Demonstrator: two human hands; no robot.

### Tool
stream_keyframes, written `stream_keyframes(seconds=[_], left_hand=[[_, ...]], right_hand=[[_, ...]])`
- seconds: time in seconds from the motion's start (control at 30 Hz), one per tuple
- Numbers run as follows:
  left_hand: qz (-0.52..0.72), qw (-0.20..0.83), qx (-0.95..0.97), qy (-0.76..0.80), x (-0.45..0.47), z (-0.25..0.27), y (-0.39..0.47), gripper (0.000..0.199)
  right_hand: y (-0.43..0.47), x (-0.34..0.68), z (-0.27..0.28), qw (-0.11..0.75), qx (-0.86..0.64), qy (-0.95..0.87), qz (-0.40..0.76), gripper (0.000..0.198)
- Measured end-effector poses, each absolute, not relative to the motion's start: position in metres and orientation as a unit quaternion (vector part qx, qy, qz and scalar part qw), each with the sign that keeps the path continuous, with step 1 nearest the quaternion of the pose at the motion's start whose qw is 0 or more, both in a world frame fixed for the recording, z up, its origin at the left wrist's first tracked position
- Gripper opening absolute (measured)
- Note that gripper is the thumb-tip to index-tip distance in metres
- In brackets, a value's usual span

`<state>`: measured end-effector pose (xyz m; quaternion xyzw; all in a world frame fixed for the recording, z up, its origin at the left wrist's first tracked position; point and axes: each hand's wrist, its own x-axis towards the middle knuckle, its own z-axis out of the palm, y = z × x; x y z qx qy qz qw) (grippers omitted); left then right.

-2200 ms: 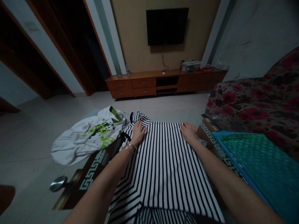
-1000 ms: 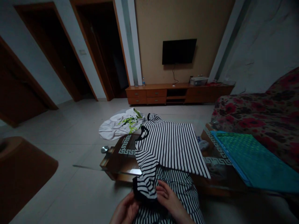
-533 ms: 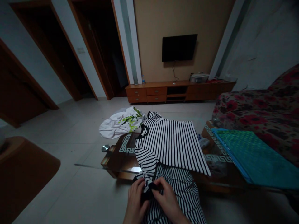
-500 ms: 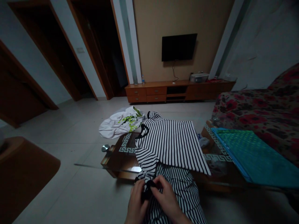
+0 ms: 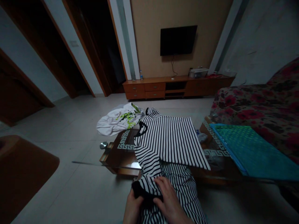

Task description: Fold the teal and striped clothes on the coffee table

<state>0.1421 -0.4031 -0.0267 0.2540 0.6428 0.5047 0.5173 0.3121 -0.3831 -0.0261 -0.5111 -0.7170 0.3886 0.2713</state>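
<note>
A black-and-white striped T-shirt point(image 5: 173, 137) lies spread over a glass-topped coffee table, its black collar towards the left. Its near sleeve hangs over the front edge towards me. My left hand point(image 5: 132, 207) grips the black cuff of that sleeve at its left side. On the cuff's right side, my right hand point(image 5: 168, 199) pinches the cuff between thumb and fingers. Striped clothing point(image 5: 187, 189) of the same kind of pattern, which I am wearing, shows below and behind the hands. A crumpled white garment point(image 5: 112, 121) with a green and black print lies beside the collar.
The coffee table point(image 5: 114, 160) has a metal knob at its left corner. A folded blue-green cloth point(image 5: 259, 152) covers its right end, near a floral sofa point(image 5: 243, 105). A brown wooden piece point(image 5: 30, 174) stands at left. Beyond are a low cabinet point(image 5: 154, 90) and a television point(image 5: 178, 40).
The sleeve's cuff, bunched between my hands before, is now spread wider. My hands have moved slightly apart and lower. The whole view has shifted a little.
</note>
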Motion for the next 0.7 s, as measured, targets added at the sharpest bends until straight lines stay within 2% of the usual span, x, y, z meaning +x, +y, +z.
stream_keyframes(seconds=[0.07, 0.2, 0.37, 0.5, 0.6, 0.63, 0.7], left_hand=[[0.492, 0.478, 0.289, 0.668, 0.137, -0.029, -0.405, 0.043], [0.462, 0.423, 0.37, 0.686, 0.125, -0.029, -0.408, 0.028], [0.404, 0.365, 0.435, 0.717, 0.11, -0.047, -0.411, 0.007], [0.389, 0.273, 0.532, 0.701, 0.102, -0.053, -0.413, 0.019], [0.354, 0.246, 0.638, 0.638, 0.098, -0.051, -0.419, 0.026], [0.336, 0.249, 0.663, 0.621, 0.097, -0.05, -0.422, 0.026], [0.299, 0.265, 0.693, 0.6, 0.096, -0.046, -0.43, 0.026]], right_hand=[[-0.384, 0.311, -0.034, 0.253, -0.531, -0.735, 0.338, 0.056], [-0.377, 0.316, -0.039, 0.266, -0.524, -0.753, 0.297, 0.023], [-0.374, 0.331, -0.043, 0.319, -0.544, -0.707, 0.32, 0.015], [-0.384, 0.339, -0.049, 0.302, -0.516, -0.746, 0.293, 0.02], [-0.389, 0.338, -0.055, 0.246, -0.508, -0.792, 0.235, 0.056], [-0.389, 0.338, -0.056, 0.225, -0.513, -0.798, 0.223, 0.06], [-0.387, 0.336, -0.056, 0.191, -0.519, -0.802, 0.228, 0.053]])
